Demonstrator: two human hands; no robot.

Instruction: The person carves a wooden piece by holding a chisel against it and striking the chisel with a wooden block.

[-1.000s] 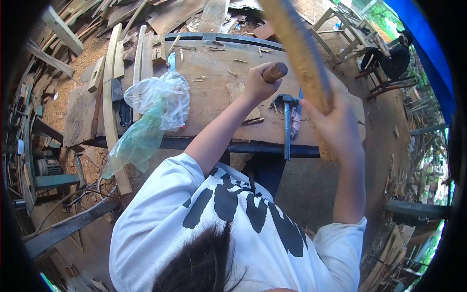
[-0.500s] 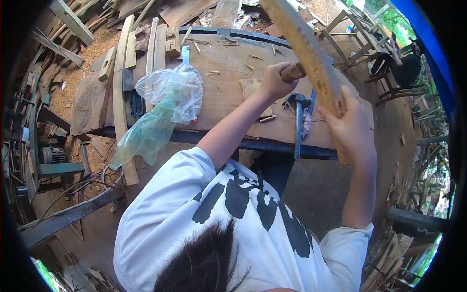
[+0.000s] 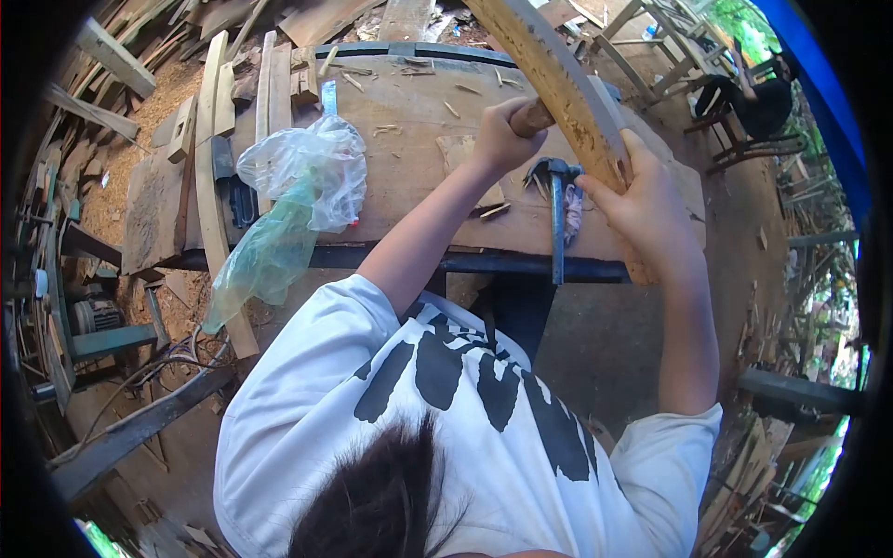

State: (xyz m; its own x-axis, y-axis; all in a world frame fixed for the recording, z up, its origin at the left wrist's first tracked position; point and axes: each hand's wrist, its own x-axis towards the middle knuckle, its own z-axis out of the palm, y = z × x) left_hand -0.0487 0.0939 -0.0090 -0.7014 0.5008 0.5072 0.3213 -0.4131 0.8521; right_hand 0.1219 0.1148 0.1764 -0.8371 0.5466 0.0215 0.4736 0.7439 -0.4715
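My left hand [image 3: 508,139] is closed around a round wooden handle [image 3: 533,118], whose far end meets the side of a long curved wooden piece [image 3: 566,88]. Whether the two are joined cannot be made out. My right hand [image 3: 649,206] grips that curved piece near its lower end, thumb on the near side. The piece slants over the workbench [image 3: 400,191], its upper end outside the view. Below it, close to my right thumb, a claw hammer [image 3: 557,223] lies with its handle over the bench's near edge. A pinkish cloth bundle [image 3: 573,219] is beside the hammer.
A clear and green plastic bag [image 3: 302,191] lies on the bench's left, near long wooden strips [image 3: 212,186]. Wood chips are scattered on the top. A person [image 3: 767,102] sits at the far right. Wood scraps [image 3: 121,116] and a motor [image 3: 96,314] are at left.
The view has shifted slightly. My two hands and the curved piece have moved a little left and away from my body. Both hands keep their hold.
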